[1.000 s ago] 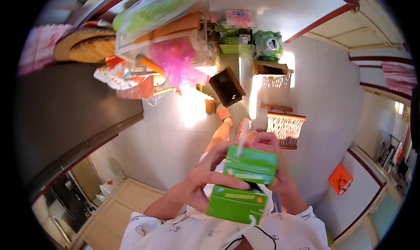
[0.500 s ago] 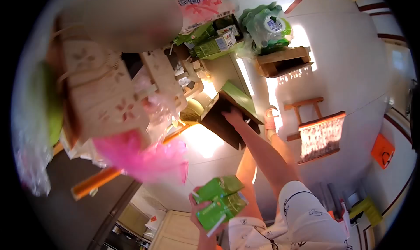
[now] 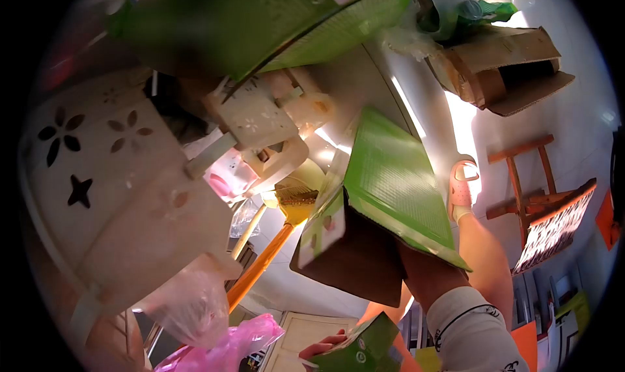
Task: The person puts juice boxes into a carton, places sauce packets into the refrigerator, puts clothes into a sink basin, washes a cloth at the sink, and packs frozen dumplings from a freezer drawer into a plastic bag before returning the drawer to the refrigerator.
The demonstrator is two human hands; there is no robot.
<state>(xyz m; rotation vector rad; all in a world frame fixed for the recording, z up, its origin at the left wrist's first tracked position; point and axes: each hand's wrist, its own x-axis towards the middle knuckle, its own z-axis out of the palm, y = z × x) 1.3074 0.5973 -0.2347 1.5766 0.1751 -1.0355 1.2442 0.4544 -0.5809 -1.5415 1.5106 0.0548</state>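
Note:
At the bottom of the view, my left hand (image 3: pixel 325 344) has its fingers closed around a small green drink carton (image 3: pixel 360 347), cut off by the frame edge. My right forearm (image 3: pixel 433 275) reaches into a large green cardboard box (image 3: pixel 394 180), which is tilted with its open, dark brown side toward me. The right hand and its fingers are hidden inside, so its grip does not show. Another green box (image 3: pixel 273 30), blurred, fills the top of the view.
A white rack with flower cutouts (image 3: pixel 117 170) stands at left, with pink plastic bags (image 3: pixel 228 346) below. An orange-handled broom (image 3: pixel 267 258) leans nearby. An open brown carton (image 3: pixel 508 66) and a small wooden folding stool (image 3: pixel 547 202) are on the right.
The view has come closer to the box and shifted. My right arm has gone deeper into the box, hiding the hand. The left hand with green cartons now sits lower, partly out of frame.

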